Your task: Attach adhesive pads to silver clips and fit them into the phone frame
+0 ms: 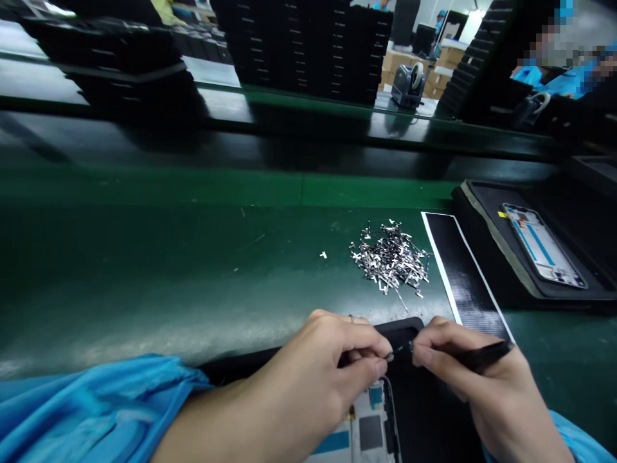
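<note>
My left hand [332, 360] is closed, thumb and forefinger pinching one end of a small thin dark strip [399, 350]. The strip's other end is at the fingertips of my right hand [482, 379], also closed. A slim black pen-like tool [489, 355] lies in the right hand, pointing back past the knuckles; its tip is hidden. Below both hands is a black foam-lined tray [429, 418]. A phone frame [371, 432] with blue strips rests in it, partly covered by my left hand. Beyond the hands is a pile of small metallic pieces [393, 257].
One loose piece [323, 254] lies left of the pile. A black sheet with white edges [465, 270] is to its right. Farther right, another tray [525, 292] holds a second phone frame [544, 244]. Stacked black trays [308, 51] and a tape dispenser [408, 87] stand behind; people are beyond.
</note>
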`<state>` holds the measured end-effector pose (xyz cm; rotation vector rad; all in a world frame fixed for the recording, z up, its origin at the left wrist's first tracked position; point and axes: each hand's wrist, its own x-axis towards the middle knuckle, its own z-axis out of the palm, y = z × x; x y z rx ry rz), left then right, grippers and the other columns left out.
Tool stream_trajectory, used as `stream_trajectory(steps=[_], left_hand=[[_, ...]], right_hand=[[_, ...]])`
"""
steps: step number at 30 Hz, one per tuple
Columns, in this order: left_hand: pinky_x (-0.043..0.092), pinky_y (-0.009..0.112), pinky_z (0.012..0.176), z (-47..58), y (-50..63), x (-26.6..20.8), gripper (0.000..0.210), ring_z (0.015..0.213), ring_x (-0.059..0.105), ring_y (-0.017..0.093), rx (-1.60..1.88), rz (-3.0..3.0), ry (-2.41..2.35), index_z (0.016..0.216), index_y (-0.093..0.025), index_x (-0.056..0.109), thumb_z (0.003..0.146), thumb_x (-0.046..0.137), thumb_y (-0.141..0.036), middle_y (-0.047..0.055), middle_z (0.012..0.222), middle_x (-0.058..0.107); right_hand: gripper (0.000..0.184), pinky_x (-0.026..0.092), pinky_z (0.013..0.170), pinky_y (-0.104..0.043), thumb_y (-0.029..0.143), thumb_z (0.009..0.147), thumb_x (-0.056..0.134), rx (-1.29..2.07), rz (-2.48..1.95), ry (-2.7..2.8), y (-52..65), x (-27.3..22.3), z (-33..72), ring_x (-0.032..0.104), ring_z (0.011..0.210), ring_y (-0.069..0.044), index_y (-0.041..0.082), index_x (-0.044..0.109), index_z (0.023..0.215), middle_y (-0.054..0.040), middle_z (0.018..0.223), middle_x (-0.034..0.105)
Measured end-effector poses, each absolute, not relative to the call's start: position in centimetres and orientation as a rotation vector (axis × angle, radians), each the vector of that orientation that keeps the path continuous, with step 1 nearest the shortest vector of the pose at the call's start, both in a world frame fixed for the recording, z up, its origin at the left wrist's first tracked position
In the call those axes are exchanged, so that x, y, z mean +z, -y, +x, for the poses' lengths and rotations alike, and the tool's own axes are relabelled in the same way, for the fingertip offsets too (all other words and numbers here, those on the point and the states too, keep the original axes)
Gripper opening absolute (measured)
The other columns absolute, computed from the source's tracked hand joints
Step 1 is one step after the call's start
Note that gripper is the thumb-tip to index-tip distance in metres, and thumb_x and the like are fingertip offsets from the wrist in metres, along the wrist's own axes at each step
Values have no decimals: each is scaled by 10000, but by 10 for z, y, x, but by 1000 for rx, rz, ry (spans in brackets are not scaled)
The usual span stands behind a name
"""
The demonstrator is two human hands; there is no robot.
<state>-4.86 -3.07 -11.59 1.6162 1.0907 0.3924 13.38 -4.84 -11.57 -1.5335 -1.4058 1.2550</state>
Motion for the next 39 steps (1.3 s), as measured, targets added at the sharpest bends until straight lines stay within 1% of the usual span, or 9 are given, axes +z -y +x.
stream_trajectory(steps=[5,9,16,20,24,28,32,36,39], left_hand=[[335,200,547,-56,30,-116,188,576,460,99,412,1570,-1112,712,-197,611,821,469,-255,-28,643,487],[364,201,564,-54,27,-115,150,594,497,109,503,1567,-1048,719,-180,616,784,542,-292,-24,649,528],[334,203,534,-46,25,-114,192,558,460,105,515,1554,-1022,670,-168,600,796,482,-251,-23,580,517],[322,202,504,-46,26,-112,187,523,445,104,470,1452,-1042,650,-161,582,775,479,-255,-22,540,488],[320,205,527,-46,26,-112,205,541,439,105,515,1514,-1078,616,-161,564,774,465,-246,-22,546,492],[332,205,544,-45,27,-115,200,553,461,109,549,1567,-1068,627,-164,576,781,465,-226,-21,550,505],[333,192,530,-47,26,-116,200,553,474,98,547,1635,-1023,651,-179,600,803,484,-236,-31,585,524],[337,179,522,-56,26,-115,185,573,496,98,499,1701,-1100,764,-236,617,843,460,-293,-47,632,559],[315,174,499,-62,27,-115,205,557,470,87,471,1826,-1084,729,-228,597,858,438,-237,-50,603,525]], right_hand=[[221,181,399,-232,408,627,657,1274,-1613,1269,49,-113,130,260,450,-42,193,632,581,8,606,506],[227,146,391,-235,410,604,663,1315,-1618,1223,50,-114,124,276,455,-46,188,637,567,-3,585,499],[205,143,380,-217,392,649,638,1356,-1572,1279,52,-114,118,275,453,-31,203,636,569,10,591,500],[199,263,414,-202,356,674,631,1263,-1528,1379,51,-115,117,344,451,-43,204,622,547,17,568,503],[163,372,508,-223,352,695,612,1078,-1507,1415,53,-116,116,509,566,-110,227,654,600,-7,632,578],[103,376,490,-218,333,696,612,937,-1484,1525,55,-112,115,525,558,-118,251,653,648,6,629,594],[195,339,476,-203,326,740,562,1003,-1462,1607,55,-107,117,456,475,-76,232,590,571,35,537,508],[204,318,476,-211,367,728,563,1026,-1568,1581,54,-110,119,452,530,-88,233,601,578,25,568,527],[219,330,490,-216,364,736,544,1075,-1558,1573,53,-113,118,459,543,-98,220,580,574,16,580,526]])
